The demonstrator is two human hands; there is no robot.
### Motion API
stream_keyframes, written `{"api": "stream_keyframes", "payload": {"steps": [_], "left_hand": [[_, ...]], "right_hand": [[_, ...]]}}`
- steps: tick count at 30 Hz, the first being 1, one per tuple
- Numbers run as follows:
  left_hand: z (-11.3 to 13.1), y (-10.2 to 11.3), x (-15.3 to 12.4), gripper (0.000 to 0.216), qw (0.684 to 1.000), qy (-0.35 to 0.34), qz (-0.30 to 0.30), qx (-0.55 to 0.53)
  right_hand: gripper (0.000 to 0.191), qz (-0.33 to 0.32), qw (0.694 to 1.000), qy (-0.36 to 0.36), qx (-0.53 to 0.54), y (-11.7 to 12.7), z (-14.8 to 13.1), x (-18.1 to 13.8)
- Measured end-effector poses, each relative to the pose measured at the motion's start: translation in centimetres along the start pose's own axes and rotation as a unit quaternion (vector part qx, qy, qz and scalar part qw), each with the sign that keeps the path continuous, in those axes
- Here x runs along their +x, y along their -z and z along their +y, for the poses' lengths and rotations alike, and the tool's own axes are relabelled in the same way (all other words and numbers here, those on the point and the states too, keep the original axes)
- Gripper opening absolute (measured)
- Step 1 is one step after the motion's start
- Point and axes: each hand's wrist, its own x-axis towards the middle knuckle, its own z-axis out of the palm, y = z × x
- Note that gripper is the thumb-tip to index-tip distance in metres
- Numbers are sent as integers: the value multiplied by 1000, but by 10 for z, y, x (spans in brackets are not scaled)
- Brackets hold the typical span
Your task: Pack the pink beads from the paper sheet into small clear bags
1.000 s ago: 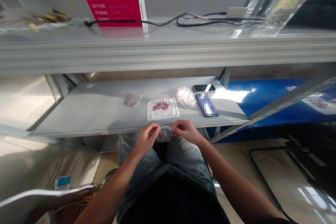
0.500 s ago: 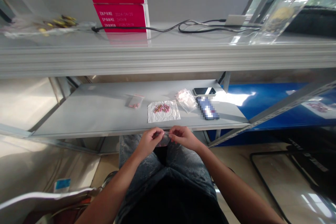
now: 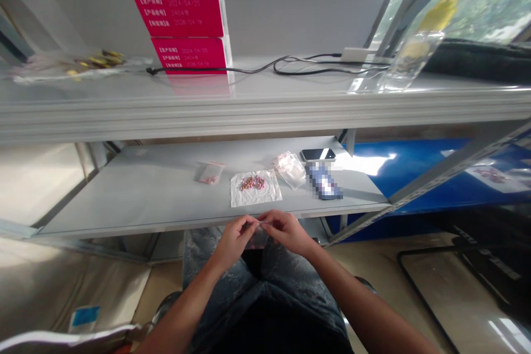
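Observation:
Between my two hands, in front of the shelf edge and above my lap, is a small clear zip bag (image 3: pixel 258 240). My left hand (image 3: pixel 237 240) pinches its top edge from one side, and my right hand (image 3: pixel 287 232) pinches the same edge from the other, fingertips close together. Something small and pinkish shows faintly low in the bag. Just beyond, a pile of pink and gold beads (image 3: pixel 252 182) lies on a crumpled white sheet (image 3: pixel 269 194). To its left rests a filled zip bag (image 3: pixel 211 173) with pinkish pieces; to its right, a stack of clear zip bags (image 3: pixel 290 168).
At the right of the lower shelf (image 3: pixel 136 188) lie a dark phone (image 3: pixel 317 154) and a blurred-out blue object (image 3: pixel 324 181). The upper shelf (image 3: pixel 265 119) carries red boxes (image 3: pixel 178 11), a black cable (image 3: pixel 253 71) and a clear bottle with a yellow top (image 3: pixel 415 55).
The view has tilted up a little, so everything sits lower in it. My right hand has moved closer to my left along the bag's top edge.

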Motion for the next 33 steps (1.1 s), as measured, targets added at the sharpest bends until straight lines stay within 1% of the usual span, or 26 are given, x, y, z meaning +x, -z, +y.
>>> {"api": "stream_keyframes", "payload": {"steps": [4, 8, 11, 14, 16, 20, 24, 26, 27, 29, 31, 32, 33], "left_hand": [[4, 5, 4, 27, 1000, -18, 0, 5], [3, 11, 7, 28, 999, 6, 7, -34], [0, 12, 7, 29, 999, 9, 21, -40], [0, 12, 6, 30, 999, -3, 40, -22], [2, 11, 5, 32, 998, 1, 55, -15], [9, 9, 2, 37, 997, 17, 67, -27], [12, 4, 1, 35, 997, 10, 65, -39], [13, 5, 3, 34, 997, 2, 73, -32], [14, 7, 6, 34, 996, 0, 87, -28], [16, 20, 16, 34, 990, -5, 141, -26], [17, 43, 34, 34, 977, -10, 210, -24], [17, 58, 46, 33, 973, -15, 230, -13], [16, 74, 60, 32, 973, -14, 232, 8]], "right_hand": [[24, 4, 1000, 0, -1, 4, -6, 1], [21, 3, 1000, -7, 26, 7, -9, 0], [21, -1, 998, -14, 53, 9, -9, 0], [24, -6, 997, -8, 77, 9, -10, -1], [27, -12, 997, -6, 82, 9, -11, -1], [30, -11, 998, -2, 62, 11, -14, -2], [29, -8, 999, 4, 44, 11, -12, -1], [27, -6, 999, 7, 37, 11, -9, -1], [26, -4, 999, 8, 36, 12, -7, -1], [26, 6, 998, 4, 56, 14, -3, 0], [29, 29, 995, -9, 95, 18, 1, 0], [31, 44, 993, -16, 112, 20, 4, 1], [32, 62, 990, -22, 123, 22, 5, 1]]}}
